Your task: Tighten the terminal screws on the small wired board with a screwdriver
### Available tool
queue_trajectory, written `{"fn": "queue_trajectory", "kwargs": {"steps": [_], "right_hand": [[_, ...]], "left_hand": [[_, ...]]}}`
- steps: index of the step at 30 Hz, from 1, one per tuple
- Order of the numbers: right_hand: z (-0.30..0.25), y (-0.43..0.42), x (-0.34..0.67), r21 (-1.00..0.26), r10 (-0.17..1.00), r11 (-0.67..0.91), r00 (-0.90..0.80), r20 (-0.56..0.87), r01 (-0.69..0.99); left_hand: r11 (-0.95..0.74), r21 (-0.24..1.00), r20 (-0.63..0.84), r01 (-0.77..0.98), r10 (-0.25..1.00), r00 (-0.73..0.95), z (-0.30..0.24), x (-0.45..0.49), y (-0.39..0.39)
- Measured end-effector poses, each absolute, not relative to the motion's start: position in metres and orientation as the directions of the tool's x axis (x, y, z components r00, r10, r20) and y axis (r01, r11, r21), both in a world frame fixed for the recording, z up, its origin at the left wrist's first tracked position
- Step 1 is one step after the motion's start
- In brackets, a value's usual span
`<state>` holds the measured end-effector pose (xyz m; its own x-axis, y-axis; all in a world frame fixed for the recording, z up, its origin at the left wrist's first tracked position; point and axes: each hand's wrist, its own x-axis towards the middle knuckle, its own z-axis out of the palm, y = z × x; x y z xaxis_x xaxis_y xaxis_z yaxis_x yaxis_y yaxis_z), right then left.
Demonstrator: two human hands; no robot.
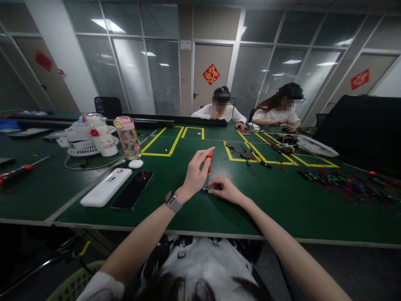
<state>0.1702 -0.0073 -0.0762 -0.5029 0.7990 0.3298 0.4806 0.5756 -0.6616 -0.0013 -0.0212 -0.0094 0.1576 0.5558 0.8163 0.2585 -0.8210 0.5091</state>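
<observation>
My left hand, with a watch on its wrist, is closed round a screwdriver with an orange handle. The tool stands upright, and its thin dark shaft reaches down to a small green circuit board on the table. Fingers of my right hand pinch that board from the right. Part of the board is hidden by the fingers, and I cannot make out what lies under the tip.
A power bank, a phone and a drink bottle stand left on the green table. Wired boards pile up at right. Yellow tape marks the far side, where two people sit.
</observation>
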Motion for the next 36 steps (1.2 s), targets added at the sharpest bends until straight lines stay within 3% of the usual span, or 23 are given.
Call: {"fn": "queue_trajectory", "kwargs": {"steps": [3,9,16,22,29,36], "right_hand": [[-0.0762,-0.0070,0.1702,-0.657,0.797,0.579,-0.504,0.332,0.483],[-0.0762,-0.0073,0.1698,-0.660,0.805,0.570,-0.494,0.329,0.490],[-0.0752,-0.0080,0.1700,-0.660,0.805,0.569,-0.499,0.322,0.491],[-0.0767,-0.0073,0.1701,-0.661,0.802,0.573,-0.500,0.328,0.485],[-0.0753,-0.0080,0.1702,-0.664,0.806,0.566,-0.499,0.319,0.489],[-0.0736,-0.0093,0.1694,-0.662,0.809,0.561,-0.497,0.313,0.497]], "left_hand": [[-0.819,0.530,0.808,0.222,0.567,0.163,-0.0091,-0.0004,-0.0218],[-0.800,0.490,0.836,0.346,0.544,0.071,-0.0085,-0.0018,-0.0210],[-0.796,0.574,0.789,0.189,0.600,0.130,-0.0104,-0.0014,-0.0183],[-0.808,0.512,0.825,0.292,0.557,0.093,-0.0084,-0.0022,-0.0199],[-0.805,0.552,0.795,0.216,0.586,0.154,-0.0098,-0.0022,-0.0180],[-0.790,0.548,0.792,0.275,0.596,0.134,-0.0075,-0.0018,-0.0195]]}}
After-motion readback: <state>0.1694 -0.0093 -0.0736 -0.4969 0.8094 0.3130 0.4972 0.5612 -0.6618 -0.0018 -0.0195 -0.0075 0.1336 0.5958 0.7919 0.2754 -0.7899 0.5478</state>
